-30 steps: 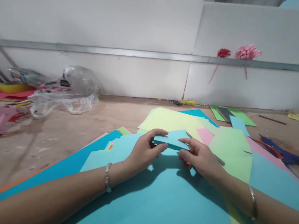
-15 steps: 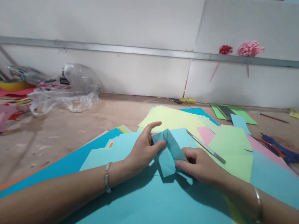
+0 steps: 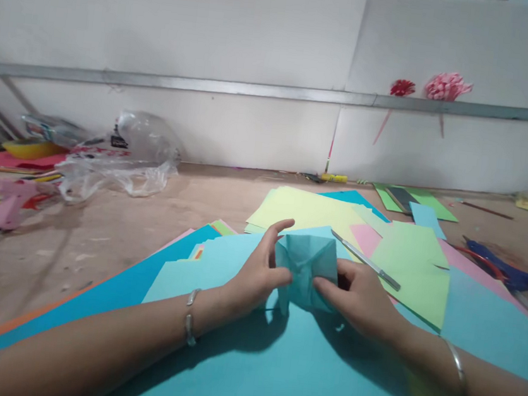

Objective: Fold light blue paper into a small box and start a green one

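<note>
Between my hands is a creased light-blue folded paper (image 3: 306, 266), held up above large blue sheets (image 3: 272, 377). My left hand (image 3: 262, 274) pinches its left edge with the thumb in front, the index finger raised above. On the other side, my right hand (image 3: 358, 294) grips the lower right edge between thumb and fingers. A silver craft knife (image 3: 366, 260) lies just beyond my right hand, across blue and green paper (image 3: 420, 273). Behind the folded paper is a stack of pale yellow sheets (image 3: 308, 209).
A clear plastic bag (image 3: 140, 152) and a pink glue gun (image 3: 10, 201) lie at the left. Blue-handled pliers (image 3: 513, 268) rest at the right. Two paper flowers (image 3: 403, 88) hang on a metal rail (image 3: 257, 89) along the white wall.
The folded paper has been spread into a wider, roughly square shape facing me. Both hands still hold it, with the thumbs lower on its front. The view has shifted slightly.
</note>
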